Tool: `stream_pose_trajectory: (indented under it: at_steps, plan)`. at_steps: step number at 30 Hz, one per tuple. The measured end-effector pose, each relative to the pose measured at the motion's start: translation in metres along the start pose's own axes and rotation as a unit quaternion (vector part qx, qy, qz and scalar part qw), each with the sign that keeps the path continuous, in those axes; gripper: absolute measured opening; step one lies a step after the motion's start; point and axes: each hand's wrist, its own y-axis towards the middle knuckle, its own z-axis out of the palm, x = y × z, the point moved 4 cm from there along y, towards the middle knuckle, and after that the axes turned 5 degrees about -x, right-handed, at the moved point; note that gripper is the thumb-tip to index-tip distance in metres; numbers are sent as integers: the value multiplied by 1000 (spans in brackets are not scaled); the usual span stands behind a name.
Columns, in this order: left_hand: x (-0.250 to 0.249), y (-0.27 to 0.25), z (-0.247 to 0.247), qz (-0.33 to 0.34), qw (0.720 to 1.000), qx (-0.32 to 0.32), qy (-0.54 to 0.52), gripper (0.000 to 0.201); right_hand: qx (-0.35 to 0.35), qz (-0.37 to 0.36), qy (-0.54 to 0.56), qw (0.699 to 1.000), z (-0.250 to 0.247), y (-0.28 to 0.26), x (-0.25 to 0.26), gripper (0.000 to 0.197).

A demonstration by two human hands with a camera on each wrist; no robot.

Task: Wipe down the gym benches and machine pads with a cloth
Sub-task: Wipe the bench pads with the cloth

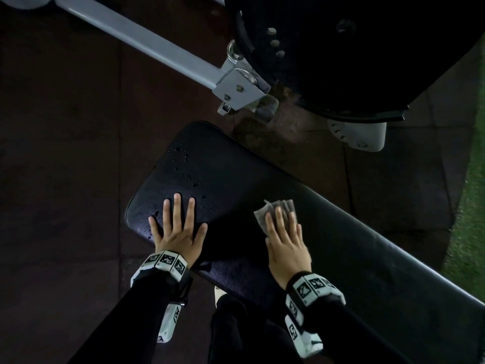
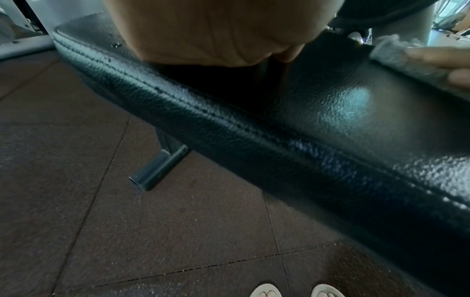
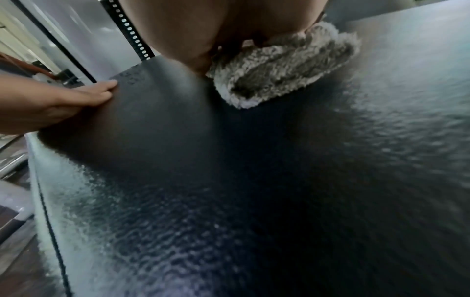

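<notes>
A black padded gym bench (image 1: pixel 231 174) runs from the middle toward the lower right, with water droplets (image 1: pixel 183 164) near its far end. My left hand (image 1: pixel 177 227) lies flat on the pad's left end, fingers spread and straight. My right hand (image 1: pixel 284 240) presses a folded grey fluffy cloth (image 1: pixel 262 215) flat onto the pad's middle with straight fingers. In the right wrist view the cloth (image 3: pixel 284 74) bulges from under my palm on the bench (image 3: pixel 254 180), and my left hand (image 3: pixel 63 100) shows at left. In the left wrist view the cloth (image 2: pixel 396 56) lies at the upper right on the bench (image 2: pixel 330 112).
A grey steel machine frame bar (image 1: pixel 147 46) crosses the upper left. A large black machine pad (image 1: pixel 354 53) on a white bracket (image 1: pixel 359 135) stands beyond the bench. Dark rubber floor tiles (image 2: pixel 127 221) surround it; green turf (image 1: pixel 469 219) borders the right. The bench foot (image 2: pixel 157 168) and my shoes (image 2: pixel 264 290) show below.
</notes>
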Motion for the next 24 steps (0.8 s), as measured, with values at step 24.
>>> stream_pose_trajectory:
  at_steps: [24]
  plan:
    - [43, 29, -40, -122, 983, -108, -82, 89, -73, 87, 109, 988, -69, 89, -49, 49]
